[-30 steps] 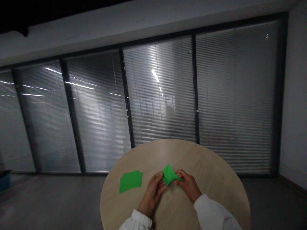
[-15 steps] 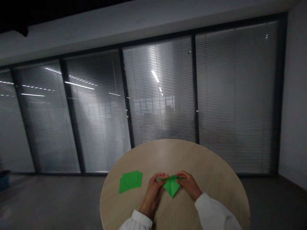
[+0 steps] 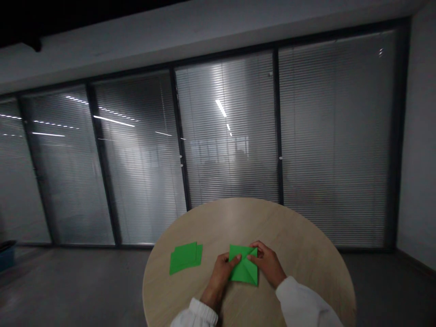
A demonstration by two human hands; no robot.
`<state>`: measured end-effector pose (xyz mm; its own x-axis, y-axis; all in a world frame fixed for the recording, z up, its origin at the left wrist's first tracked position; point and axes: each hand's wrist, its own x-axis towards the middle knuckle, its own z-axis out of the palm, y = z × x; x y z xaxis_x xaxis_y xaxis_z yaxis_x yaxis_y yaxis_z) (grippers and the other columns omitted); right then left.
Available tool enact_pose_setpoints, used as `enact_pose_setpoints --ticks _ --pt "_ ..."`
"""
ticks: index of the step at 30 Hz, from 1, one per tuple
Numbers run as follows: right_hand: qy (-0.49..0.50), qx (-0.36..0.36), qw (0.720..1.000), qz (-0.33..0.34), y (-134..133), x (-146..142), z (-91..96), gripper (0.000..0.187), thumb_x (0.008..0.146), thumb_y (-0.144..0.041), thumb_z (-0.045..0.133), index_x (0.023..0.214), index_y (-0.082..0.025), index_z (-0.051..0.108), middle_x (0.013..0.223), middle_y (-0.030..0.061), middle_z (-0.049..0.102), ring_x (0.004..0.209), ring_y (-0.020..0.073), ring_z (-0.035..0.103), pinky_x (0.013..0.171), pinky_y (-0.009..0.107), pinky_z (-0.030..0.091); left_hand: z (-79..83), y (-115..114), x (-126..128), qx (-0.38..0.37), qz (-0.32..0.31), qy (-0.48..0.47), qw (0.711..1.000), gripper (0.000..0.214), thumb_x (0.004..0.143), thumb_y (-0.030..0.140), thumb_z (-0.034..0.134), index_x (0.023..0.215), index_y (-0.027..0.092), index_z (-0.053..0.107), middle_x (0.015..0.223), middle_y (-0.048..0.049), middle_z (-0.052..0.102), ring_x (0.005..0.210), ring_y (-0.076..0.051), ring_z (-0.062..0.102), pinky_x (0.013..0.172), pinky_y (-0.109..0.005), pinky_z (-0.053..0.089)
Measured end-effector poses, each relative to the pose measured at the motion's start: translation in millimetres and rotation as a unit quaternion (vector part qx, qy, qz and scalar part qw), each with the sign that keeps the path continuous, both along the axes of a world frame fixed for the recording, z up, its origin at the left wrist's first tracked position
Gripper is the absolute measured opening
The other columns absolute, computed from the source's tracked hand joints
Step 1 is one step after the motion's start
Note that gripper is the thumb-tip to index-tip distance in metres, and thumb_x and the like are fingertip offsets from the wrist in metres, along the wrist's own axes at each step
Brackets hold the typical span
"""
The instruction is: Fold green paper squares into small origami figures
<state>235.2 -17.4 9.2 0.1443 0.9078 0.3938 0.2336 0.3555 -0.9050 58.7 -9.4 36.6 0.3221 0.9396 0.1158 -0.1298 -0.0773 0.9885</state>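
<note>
A square of green origami paper [image 3: 244, 271] with diagonal creases is held between my two hands, over the near middle of the round table. My left hand [image 3: 222, 273] grips its left edge, thumb on top and the other fingers mostly hidden behind or under it. At the upper right edge, my right hand [image 3: 268, 261] pinches the sheet with its thumb on the face and fingers curled behind. To the left of my hands lies a small stack of green paper sheets [image 3: 185, 258], slightly fanned out and touched by neither hand.
The light wooden round table [image 3: 238, 218] has a curved edge on all visible sides. Behind it stands a glass partition with blinds [image 3: 228, 177] in dark frames. A blue bin [image 3: 7, 256] sits on the floor at the far left.
The green paper has gone from a folded, downward-pointing diamond shape to a spread square. Both thumbs now rest on its face. The stack at left lies as before.
</note>
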Motion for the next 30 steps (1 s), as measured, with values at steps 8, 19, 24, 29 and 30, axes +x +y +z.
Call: enact_pose_setpoints --ticks 8,19,24,29,30 --pt "-0.011 0.036 0.998 -0.046 -8 0 10.1 0.022 0.072 -0.035 0.066 0.091 -0.024 0.06 0.076 -0.0003 0.07 0.074 0.0185 0.067 0.068 0.026 0.051 1.3 -3 1 -0.007 0.022 -0.029 0.999 0.052 0.058 0.059 0.076 0.075 0.01 0.076 0.067 -0.0098 0.073 0.064 -0.024 0.066 0.065 -0.033 0.049" --pt "-0.031 0.05 0.997 -0.047 -14 -2 18.4 0.024 0.076 -0.043 0.063 0.084 -0.022 0.074 0.082 0.0057 0.073 0.074 0.0209 0.064 0.069 0.031 0.052 11.1 -11 3 -0.03 0.022 -0.048 0.998 0.053 0.055 0.059 0.079 0.072 0.009 0.075 0.063 -0.0099 0.072 0.058 -0.023 0.065 0.063 -0.032 0.049" --pt "-0.089 0.126 0.988 0.011 -20 -4 20.4 0.025 0.085 -0.035 0.055 0.09 -0.024 0.077 0.089 0.0079 0.071 0.082 0.0213 0.065 0.075 0.032 0.053 14.9 -17 2 -0.022 0.014 -0.09 0.996 0.05 0.065 0.059 0.073 0.075 0.01 0.074 0.065 -0.009 0.072 0.063 -0.021 0.066 0.065 -0.03 0.05" --pt "-0.187 0.199 0.962 0.024 -24 -6 18.7 0.027 0.088 -0.017 0.052 0.099 -0.026 0.074 0.097 0.0084 0.069 0.093 0.0207 0.063 0.084 0.035 0.053 11.3 -10 -1 -0.044 0.013 -0.11 0.993 0.044 0.06 0.055 0.078 0.063 0.013 0.068 0.057 -0.005 0.066 0.055 -0.019 0.06 0.056 -0.028 0.046" --pt "-0.208 0.213 0.954 0.023 -24 -6 18.4 0.028 0.087 -0.015 0.052 0.101 -0.027 0.074 0.1 0.0085 0.069 0.095 0.0208 0.062 0.085 0.036 0.052 11.6 -9 -2 -0.039 0.017 -0.114 0.993 0.041 0.061 0.053 0.077 0.063 0.013 0.067 0.058 -0.0044 0.066 0.055 -0.018 0.059 0.055 -0.028 0.045"
